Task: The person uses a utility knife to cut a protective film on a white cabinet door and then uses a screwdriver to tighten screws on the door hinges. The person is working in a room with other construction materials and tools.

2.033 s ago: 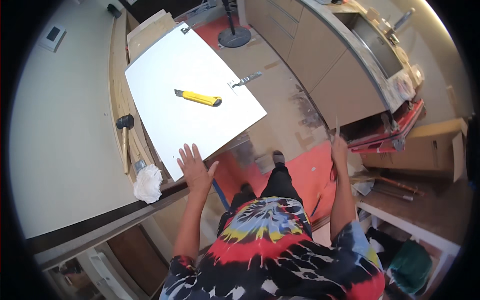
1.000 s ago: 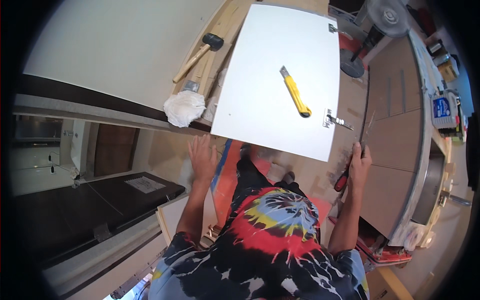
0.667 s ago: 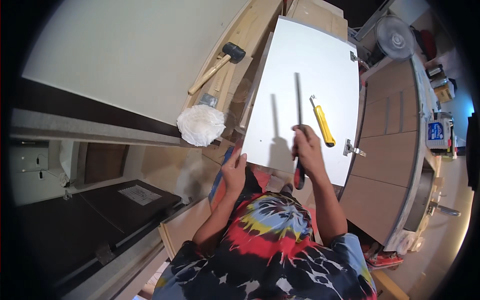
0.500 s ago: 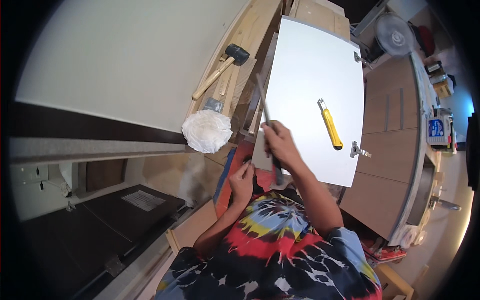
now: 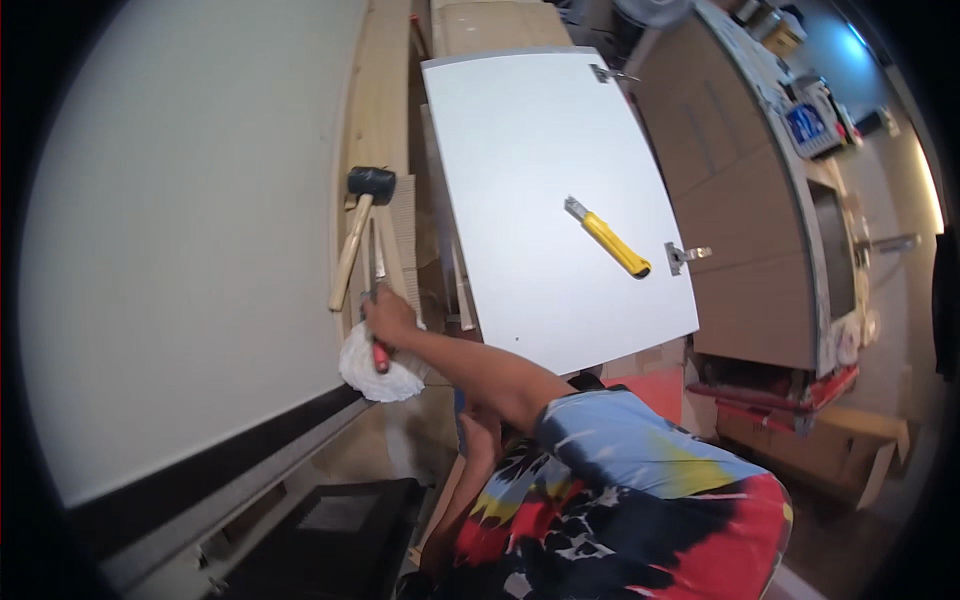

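My right hand (image 5: pixel 390 316) reaches across to the left, its fingers closed round a long thin metal tool with a red handle (image 5: pixel 381 358). The tool's narrow metal part points away from me, beside the wooden handle of a black-headed mallet (image 5: pixel 371 186). Under the red handle lies a round, ruffled white pad (image 5: pixel 402 385). Low in front of my body is my left hand (image 5: pixel 482 432), its fingers mostly hidden behind my right arm. On the white panel (image 5: pixel 520 150) rests a yellow utility knife (image 5: pixel 612 242), away from both hands.
Two metal hinges, one of them the near hinge (image 5: pixel 686 256), stick out from the panel's right edge. Wooden strips and corrugated cardboard (image 5: pixel 404 215) lie along the left. Brown cabinets (image 5: pixel 730 230) stand at the right, and a black panel (image 5: pixel 320 535) lies at lower left.
My right hand has moved left from the panel's near edge to the white pad and mallet. My view has turned, and my left hand is now partly covered by my right arm.
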`<action>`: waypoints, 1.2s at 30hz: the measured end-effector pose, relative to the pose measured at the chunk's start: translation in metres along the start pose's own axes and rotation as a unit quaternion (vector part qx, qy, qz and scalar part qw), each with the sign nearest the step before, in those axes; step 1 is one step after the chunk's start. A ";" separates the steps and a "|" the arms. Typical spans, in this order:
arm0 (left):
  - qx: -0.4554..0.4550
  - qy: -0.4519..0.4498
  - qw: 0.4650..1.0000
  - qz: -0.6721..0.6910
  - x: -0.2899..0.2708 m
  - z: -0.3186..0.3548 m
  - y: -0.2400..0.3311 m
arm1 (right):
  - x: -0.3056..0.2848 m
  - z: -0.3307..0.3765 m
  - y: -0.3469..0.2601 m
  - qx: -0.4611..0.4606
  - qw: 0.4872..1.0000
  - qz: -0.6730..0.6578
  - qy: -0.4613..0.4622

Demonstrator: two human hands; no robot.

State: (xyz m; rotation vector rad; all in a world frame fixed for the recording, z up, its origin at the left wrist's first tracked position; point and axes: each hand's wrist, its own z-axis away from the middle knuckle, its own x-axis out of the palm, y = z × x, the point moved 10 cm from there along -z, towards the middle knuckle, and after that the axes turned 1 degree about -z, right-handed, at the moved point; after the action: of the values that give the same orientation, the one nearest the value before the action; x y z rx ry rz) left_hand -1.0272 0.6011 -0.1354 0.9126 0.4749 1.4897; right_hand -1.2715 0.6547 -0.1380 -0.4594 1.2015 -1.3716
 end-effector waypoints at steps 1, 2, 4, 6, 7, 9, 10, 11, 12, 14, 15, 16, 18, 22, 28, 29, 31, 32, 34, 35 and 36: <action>0.007 -0.017 1.000 -0.018 -0.002 -0.007 -0.004 | 0.001 -0.001 0.000 -0.015 1.000 0.012 0.009; 0.000 -0.048 0.998 -0.034 0.001 -0.013 -0.012 | -0.002 -0.003 0.002 -0.028 0.999 0.024 0.020; -0.041 -0.069 0.992 -0.094 -0.008 -0.024 -0.027 | -0.005 0.011 -0.009 -0.031 0.999 0.029 -0.008; -0.118 -0.069 0.972 -0.192 -0.027 -0.030 -0.044 | -0.040 0.041 -0.040 -0.157 0.987 0.015 0.023; -0.077 -0.087 0.977 -0.180 -0.016 -0.028 -0.022 | -0.063 0.056 -0.050 -0.219 0.975 0.007 0.043; 0.008 -0.127 0.980 -0.153 0.019 -0.016 0.035 | -0.142 0.091 -0.062 -0.358 0.916 0.026 0.180; -0.043 -0.135 0.976 -0.163 0.018 -0.016 0.030 | -0.192 0.096 -0.052 -0.338 0.911 0.063 0.229; -0.036 -0.149 0.974 -0.167 0.018 -0.016 0.033 | -0.242 0.108 -0.045 -0.332 0.876 0.150 0.315; -0.026 -0.163 0.972 -0.169 0.019 -0.018 0.034 | -0.287 0.118 -0.046 -0.257 0.867 0.234 0.357; 0.016 -0.186 0.959 -0.215 0.023 -0.020 0.044 | -0.354 0.129 -0.016 -0.167 0.808 0.345 0.447; 0.048 -0.188 0.947 -0.257 0.023 -0.020 0.051 | -0.376 0.134 -0.005 -0.133 0.784 0.374 0.477; 0.041 -0.173 0.941 -0.289 0.017 -0.021 0.054 | -0.385 0.122 0.008 -0.129 0.811 0.357 0.445; 0.072 -0.147 0.892 -0.420 0.023 -0.016 0.085 | -0.398 0.106 0.048 -0.105 0.864 0.314 0.380; 0.228 -0.080 0.852 -0.464 0.072 0.004 0.174 | -0.403 0.110 0.054 -0.112 0.912 0.141 0.369; 0.429 -0.147 0.725 -0.519 0.194 -0.027 0.189 | -0.415 0.255 0.096 -0.139 0.871 -0.063 0.467; 0.436 -0.177 0.711 -0.523 0.221 -0.036 0.181 | -0.417 0.287 0.122 -0.124 0.839 -0.089 0.523; 0.474 -0.216 0.650 -0.553 0.267 -0.058 0.165 | -0.415 0.331 0.165 0.019 0.837 -0.216 0.502; 0.503 -0.222 0.602 -0.578 0.285 -0.073 0.157 | -0.416 0.345 0.177 0.017 0.816 -0.201 0.542; 0.489 -0.250 0.552 -0.628 0.310 -0.082 0.136 | -0.404 0.354 0.221 0.023 0.763 -0.168 0.624; 0.498 -0.228 0.533 -0.645 0.314 -0.080 0.135 | -0.399 0.350 0.230 -0.002 0.742 -0.166 0.650; 0.505 -0.208 0.513 -0.662 0.315 -0.080 0.129 | -0.394 0.343 0.236 -0.023 0.720 -0.161 0.675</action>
State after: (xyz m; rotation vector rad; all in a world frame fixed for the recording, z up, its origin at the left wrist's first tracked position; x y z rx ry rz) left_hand -1.1461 0.9021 -0.0042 1.1964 1.3217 -0.6126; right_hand -0.7782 0.9342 -0.0543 0.5086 2.3952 -2.0417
